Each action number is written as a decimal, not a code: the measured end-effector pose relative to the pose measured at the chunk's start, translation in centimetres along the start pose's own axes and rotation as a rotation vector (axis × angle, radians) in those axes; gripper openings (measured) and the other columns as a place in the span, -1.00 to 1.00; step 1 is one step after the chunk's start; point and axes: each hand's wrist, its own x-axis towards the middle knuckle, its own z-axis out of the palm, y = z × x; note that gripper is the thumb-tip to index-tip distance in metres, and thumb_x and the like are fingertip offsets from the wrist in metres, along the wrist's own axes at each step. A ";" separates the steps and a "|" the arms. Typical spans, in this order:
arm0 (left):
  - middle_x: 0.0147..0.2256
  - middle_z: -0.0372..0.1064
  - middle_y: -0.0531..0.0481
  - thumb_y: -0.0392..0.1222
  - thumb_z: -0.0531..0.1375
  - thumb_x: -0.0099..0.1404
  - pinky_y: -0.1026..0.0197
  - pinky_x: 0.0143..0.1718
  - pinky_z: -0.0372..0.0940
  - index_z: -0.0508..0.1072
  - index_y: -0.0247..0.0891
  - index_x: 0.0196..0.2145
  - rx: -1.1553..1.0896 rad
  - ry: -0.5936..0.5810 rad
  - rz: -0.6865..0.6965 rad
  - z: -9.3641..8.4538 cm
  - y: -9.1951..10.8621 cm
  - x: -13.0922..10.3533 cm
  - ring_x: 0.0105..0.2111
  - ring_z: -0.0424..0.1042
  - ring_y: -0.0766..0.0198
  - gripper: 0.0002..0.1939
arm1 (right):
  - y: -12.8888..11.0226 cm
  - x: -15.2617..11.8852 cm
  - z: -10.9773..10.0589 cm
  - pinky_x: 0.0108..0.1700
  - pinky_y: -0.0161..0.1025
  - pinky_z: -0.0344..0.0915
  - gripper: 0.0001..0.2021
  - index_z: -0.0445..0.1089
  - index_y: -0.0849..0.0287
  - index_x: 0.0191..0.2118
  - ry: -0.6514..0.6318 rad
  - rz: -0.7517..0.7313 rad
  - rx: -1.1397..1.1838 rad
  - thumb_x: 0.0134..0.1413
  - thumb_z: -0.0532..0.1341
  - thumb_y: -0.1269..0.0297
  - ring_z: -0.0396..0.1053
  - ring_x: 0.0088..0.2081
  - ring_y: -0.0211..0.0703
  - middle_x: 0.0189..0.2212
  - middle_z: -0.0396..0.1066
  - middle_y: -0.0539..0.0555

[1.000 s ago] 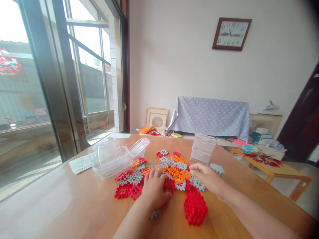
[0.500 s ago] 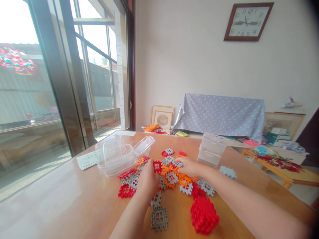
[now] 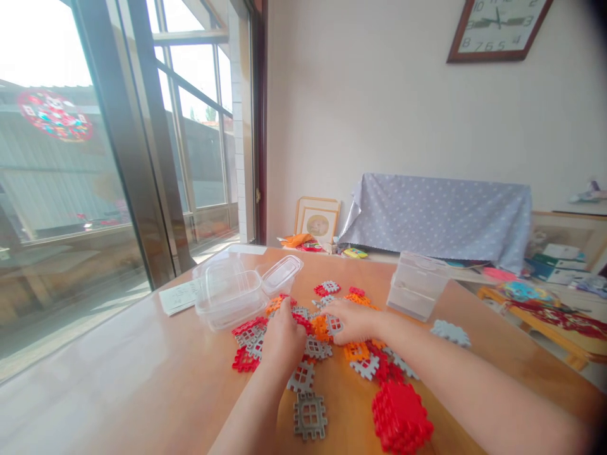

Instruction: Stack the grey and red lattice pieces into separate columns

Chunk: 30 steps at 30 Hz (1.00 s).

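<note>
Red, orange and grey notched square tiles lie in a loose pile on the wooden table (image 3: 180, 385). At the pile's left side, my left hand (image 3: 284, 332) is closed with its fingers bent down among the tiles; what it grips is hidden. My right hand (image 3: 353, 319) has its fingers closed around a grey tile (image 3: 334, 325) over the middle of the pile. A stack of red tiles (image 3: 402, 417) stands near the front, below my right forearm. A single darker grey tile (image 3: 310, 416) lies to its left.
Clear plastic containers (image 3: 232, 297) stand at the back left beside a written paper (image 3: 179, 297). At the back right is another translucent box (image 3: 417, 287). A pale grey stack of tiles (image 3: 450, 332) sits right of my right forearm.
The view has shifted slightly. My right hand has come nearer my left and now holds a grey tile. The red tile that was by my left fingertips is now lower, among the pile.
</note>
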 end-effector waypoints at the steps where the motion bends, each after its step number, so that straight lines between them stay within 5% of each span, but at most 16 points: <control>1: 0.13 0.38 -0.16 -0.36 0.08 0.22 0.14 0.11 0.21 0.20 -0.18 0.22 0.005 -0.002 0.006 0.0 0.0 0.0 0.12 0.37 0.07 -0.40 | 0.0 0.1 0.0 0.04 -0.17 0.27 -0.44 0.46 0.05 0.02 0.045 0.029 0.017 -0.25 0.39 0.28 0.38 0.00 0.04 -0.01 0.44 0.08; 4: 0.15 0.35 -0.18 -0.35 0.09 0.21 0.13 0.14 0.18 0.22 -0.20 0.21 0.013 -0.012 0.025 0.3 -0.3 0.1 0.15 0.34 0.08 -0.42 | 0.2 0.7 0.1 -0.24 -0.28 0.25 -0.71 0.46 0.13 -0.23 0.113 0.138 0.087 -0.21 0.35 0.33 0.39 -0.29 -0.14 -0.32 0.47 -0.02; 8: 0.17 0.32 -0.21 -0.34 0.07 0.23 0.12 0.16 0.16 0.22 -0.24 0.20 0.010 -0.002 0.053 0.7 -0.4 0.1 0.18 0.31 0.09 -0.44 | -0.2 2.0 -0.3 -0.36 -0.35 0.21 -0.67 0.41 0.16 -0.22 0.140 0.200 0.188 -0.20 0.39 0.31 0.37 -0.37 -0.22 -0.38 0.46 -0.05; 12: 0.15 0.34 -0.19 -0.30 0.06 0.27 0.12 0.15 0.17 0.27 -0.23 0.16 0.006 0.019 0.058 0.4 0.0 0.0 0.16 0.31 0.09 -0.52 | -2.2 2.6 -1.3 -0.38 -0.37 0.31 -0.46 0.33 0.12 0.07 0.152 0.208 0.362 -0.06 0.40 0.12 0.43 -0.26 -0.17 -0.17 0.50 0.06; 16: 0.09 0.39 -0.15 -0.28 -0.02 0.35 0.09 0.11 0.19 0.35 -0.18 0.09 0.046 0.041 0.066 -0.4 0.6 0.1 0.10 0.35 0.09 -0.62 | -4.2 2.1 -2.8 -0.23 -0.25 0.48 -0.12 0.04 0.00 0.35 0.120 0.167 0.813 -0.03 0.39 -0.10 0.38 0.06 0.01 0.21 0.27 0.21; 18: 0.07 0.40 -0.14 -0.25 -0.04 0.38 0.07 0.11 0.18 0.38 -0.16 0.06 0.075 0.072 0.045 -0.7 0.9 0.0 0.09 0.35 0.07 -0.63 | -4.3 1.8 -3.2 -0.14 -0.17 0.50 -0.13 0.01 0.02 0.37 0.101 0.165 0.929 0.02 0.35 -0.13 0.36 0.12 0.02 0.24 0.23 0.23; 21: 0.07 0.39 -0.12 -0.15 -0.02 0.40 0.01 0.11 0.17 0.39 -0.13 0.06 0.121 0.113 -0.004 -0.8 1.3 -0.3 0.09 0.32 0.02 -0.65 | -3.1 1.6 -3.0 -0.07 -0.12 0.48 -0.38 0.23 0.10 0.26 0.126 0.176 0.742 0.18 0.20 -0.10 0.43 0.06 0.01 0.14 0.37 0.20; 24: 0.17 0.33 -0.07 0.02 0.02 0.39 -0.07 0.16 0.13 0.36 -0.04 0.13 0.152 0.047 0.107 -0.5 1.6 -0.8 0.20 0.20 -0.05 -0.59 | -1.1 1.0 -2.0 0.09 -0.04 0.37 -0.49 0.44 0.11 0.08 0.152 0.172 0.495 0.05 0.31 -0.02 0.39 0.09 0.13 0.06 0.46 0.15; 27: 0.28 0.20 0.02 0.16 0.16 0.26 -0.19 0.25 0.00 0.34 0.08 0.17 0.190 -0.108 0.265 -0.1 1.7 -1.4 0.33 -0.03 -0.15 -0.46 | 0.9 -0.2 -1.1 0.24 0.00 0.21 -0.22 0.40 0.10 0.16 0.006 0.169 0.310 -0.28 0.48 0.02 0.27 0.21 0.25 0.17 0.38 0.17; 30: 0.26 0.22 0.01 0.14 0.28 0.11 -0.22 0.28 -0.07 0.41 0.07 0.10 0.238 -0.235 0.306 0.0 1.6 -1.8 0.34 -0.07 -0.21 -0.42 | 2.0 -1.0 -0.4 0.28 -0.02 0.15 0.02 0.24 0.11 0.31 -0.154 0.162 0.081 -0.37 0.49 -0.05 0.18 0.27 0.27 0.29 0.21 0.21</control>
